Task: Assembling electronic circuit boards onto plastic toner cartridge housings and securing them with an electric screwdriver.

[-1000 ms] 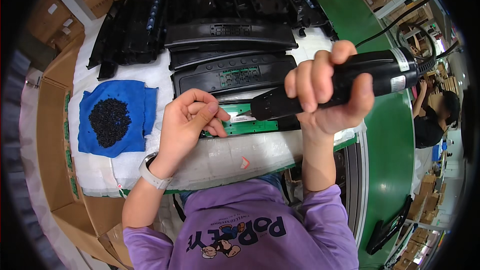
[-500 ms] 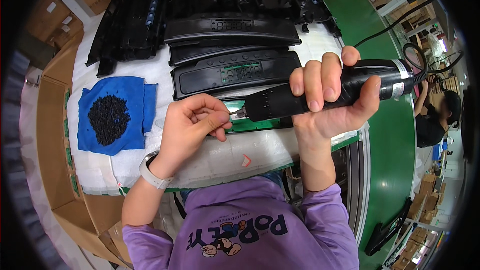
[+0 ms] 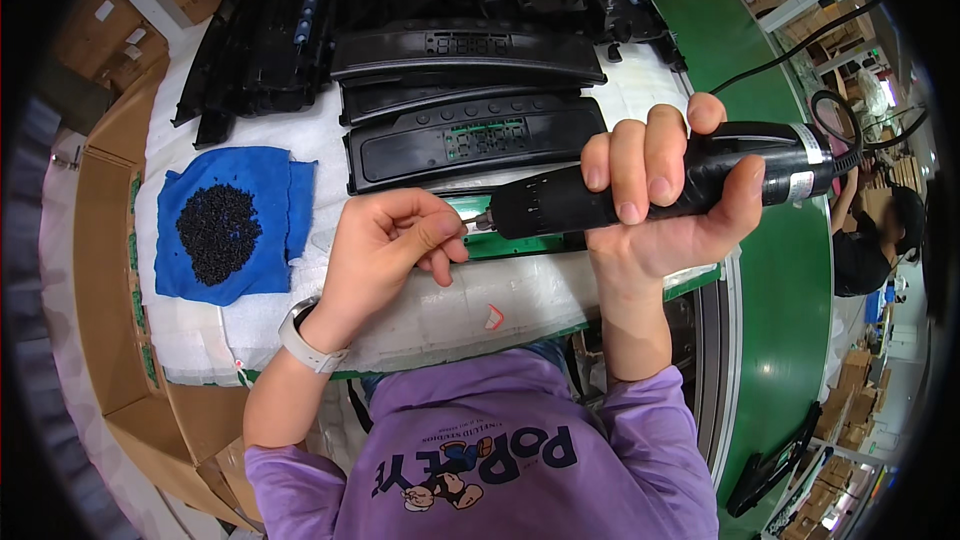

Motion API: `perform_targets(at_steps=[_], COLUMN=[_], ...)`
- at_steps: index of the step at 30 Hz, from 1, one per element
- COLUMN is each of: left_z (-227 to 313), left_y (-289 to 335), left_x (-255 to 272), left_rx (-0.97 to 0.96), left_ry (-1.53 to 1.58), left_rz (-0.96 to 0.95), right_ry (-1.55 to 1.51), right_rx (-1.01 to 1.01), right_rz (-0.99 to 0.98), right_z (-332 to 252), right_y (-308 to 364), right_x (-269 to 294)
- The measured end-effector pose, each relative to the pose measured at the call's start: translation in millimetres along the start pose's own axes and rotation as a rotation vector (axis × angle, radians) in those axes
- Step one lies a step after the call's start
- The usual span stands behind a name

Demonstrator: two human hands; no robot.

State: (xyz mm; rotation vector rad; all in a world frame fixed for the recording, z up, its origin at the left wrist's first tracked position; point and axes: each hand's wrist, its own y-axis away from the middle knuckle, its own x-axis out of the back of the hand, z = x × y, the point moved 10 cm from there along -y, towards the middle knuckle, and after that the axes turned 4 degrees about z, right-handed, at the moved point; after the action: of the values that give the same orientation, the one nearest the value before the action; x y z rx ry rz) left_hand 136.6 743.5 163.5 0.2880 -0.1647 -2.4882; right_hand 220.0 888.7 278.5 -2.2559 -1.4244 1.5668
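In my right hand [image 3: 650, 245] lies a black corded electric screwdriver [image 3: 550, 202], held sideways with its nose pointing left and the fingers wrapped round its body. The thumb and fingers of my left hand [image 3: 380, 245] are pinched together at the tip of its metal bit [image 3: 478, 222]; anything small between them is hidden. Below the tool, a green circuit board [image 3: 520, 244] shows in part on the white padded table. Just beyond it sits a black plastic panel [image 3: 400, 155] with a display window and a row of round buttons.
To the left, a blue cloth [image 3: 180, 275] bears a pile of small black screws [image 3: 215, 230]. More black plastic housings [image 3: 270, 50] fill the back of the table. The tool's cable [image 3: 800, 40] runs off right, over a green floor strip [image 3: 780, 340]. A person [image 3: 870, 250] is farther right.
My left fingertips and the screwdriver bit have come slightly closer together, so less of the bit shows. Both hands otherwise keep nearly the same place; the view has shifted a little.
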Motion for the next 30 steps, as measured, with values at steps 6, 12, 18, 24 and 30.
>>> perform_targets(at_steps=[6,12,18,24,30], left_z=[-6.3,13.2,13.0,3.3,1.6], left_y=[1.2,-1.1,-4.3,-5.1,-6.0], left_x=[-4.0,-0.1,5.1,4.3,3.9], left_rx=[0.001,-0.148,-0.180,-0.125,-0.126], left_ry=[0.021,-0.093,0.024,0.050,0.082], left_rz=[-0.070,0.017,0.030,0.010,-0.005], right_ry=[-0.042,0.207,0.378,0.487,0.703], right_rx=[-0.023,-0.129,-0.231,-0.283,-0.413], right_rz=[-0.028,-0.190,-0.155,-0.166,-0.361], right_z=[5.3,-1.4,5.5,11.9,15.2], right_y=[1.2,8.8,25.0,30.6,36.2], right_x=[-2.0,-10.8,-18.6,-15.2,-32.0])
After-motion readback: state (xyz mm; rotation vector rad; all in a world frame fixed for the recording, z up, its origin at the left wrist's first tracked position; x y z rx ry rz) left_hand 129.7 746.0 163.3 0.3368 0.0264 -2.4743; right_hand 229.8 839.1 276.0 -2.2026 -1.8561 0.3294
